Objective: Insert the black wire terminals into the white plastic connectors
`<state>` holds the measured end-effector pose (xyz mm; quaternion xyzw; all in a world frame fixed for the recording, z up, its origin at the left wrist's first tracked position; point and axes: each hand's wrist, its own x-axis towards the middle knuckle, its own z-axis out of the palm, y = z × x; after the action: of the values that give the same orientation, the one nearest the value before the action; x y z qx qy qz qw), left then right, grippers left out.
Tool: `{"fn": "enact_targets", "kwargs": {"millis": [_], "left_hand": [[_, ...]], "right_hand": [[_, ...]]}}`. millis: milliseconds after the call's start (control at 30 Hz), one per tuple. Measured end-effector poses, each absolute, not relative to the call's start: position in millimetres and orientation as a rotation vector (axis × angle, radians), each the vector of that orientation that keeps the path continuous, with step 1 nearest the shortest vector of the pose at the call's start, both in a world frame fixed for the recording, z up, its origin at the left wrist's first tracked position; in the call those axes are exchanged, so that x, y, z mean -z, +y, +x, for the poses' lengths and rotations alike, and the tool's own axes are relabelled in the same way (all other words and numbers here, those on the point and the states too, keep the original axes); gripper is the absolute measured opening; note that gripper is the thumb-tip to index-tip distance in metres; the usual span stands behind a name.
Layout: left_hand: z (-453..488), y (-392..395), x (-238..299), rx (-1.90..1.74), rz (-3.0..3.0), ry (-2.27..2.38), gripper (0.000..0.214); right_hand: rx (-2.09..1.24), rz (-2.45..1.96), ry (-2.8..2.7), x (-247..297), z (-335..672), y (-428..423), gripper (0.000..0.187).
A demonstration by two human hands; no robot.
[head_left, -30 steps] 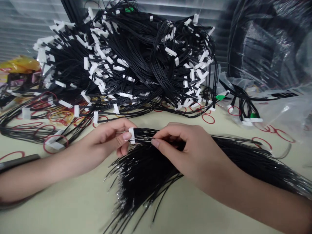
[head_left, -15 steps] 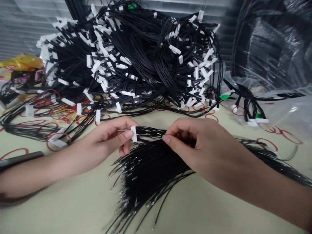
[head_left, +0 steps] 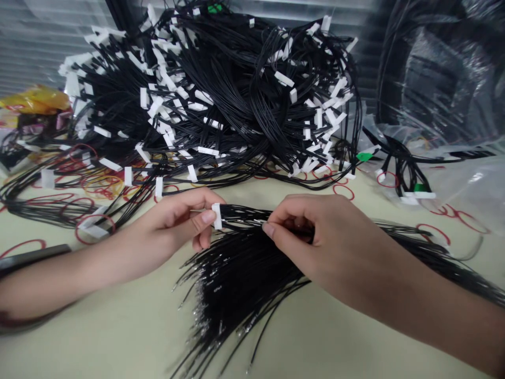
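Note:
My left hand pinches a small white connector housing between thumb and fingertips. Several black wires run from the housing to the right, toward my other hand. My right hand is closed in a pinch on a black wire, whose bright metal terminal pokes out left of the fingertips, a short way from the housing. Below both hands lies a thick bundle of loose black wires with crimped metal ends fanned out to the left. It passes under my right hand and comes out on the right.
A large heap of black cables with white connectors stands at the back. Red rubber bands lie scattered on the pale table. A yellow bag sits at the left, clear plastic at the right.
My right hand has shifted very slightly, and more of the wire's metal terminal shows in front of its fingertips. My left hand holds the housing in the same place.

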<state>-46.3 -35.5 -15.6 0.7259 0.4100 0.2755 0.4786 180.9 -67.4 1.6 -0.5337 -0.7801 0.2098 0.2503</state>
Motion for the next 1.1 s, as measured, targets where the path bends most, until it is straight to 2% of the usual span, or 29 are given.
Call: {"fn": "enact_targets", "kwargs": {"millis": [600, 933, 1100], "left_hand": [[-48.9, -35.1, 15.7, -0.624, 1.776, 1.07, 0.011], [-47.9, -37.2, 14.2, -0.613, 1.764, 1.041, 0.011], [-45.8, -38.0, 12.7, -0.633, 1.753, 1.022, 0.01]], "right_hand": [[-0.689, -1.413, -2.056, -0.4, 181.5, -67.4, 0.021], [-0.982, -1.377, -1.993, -7.8, 181.3, -65.2, 0.024], [-0.962, -1.441, -2.009, -6.3, 183.8, -68.4, 0.025]]}}
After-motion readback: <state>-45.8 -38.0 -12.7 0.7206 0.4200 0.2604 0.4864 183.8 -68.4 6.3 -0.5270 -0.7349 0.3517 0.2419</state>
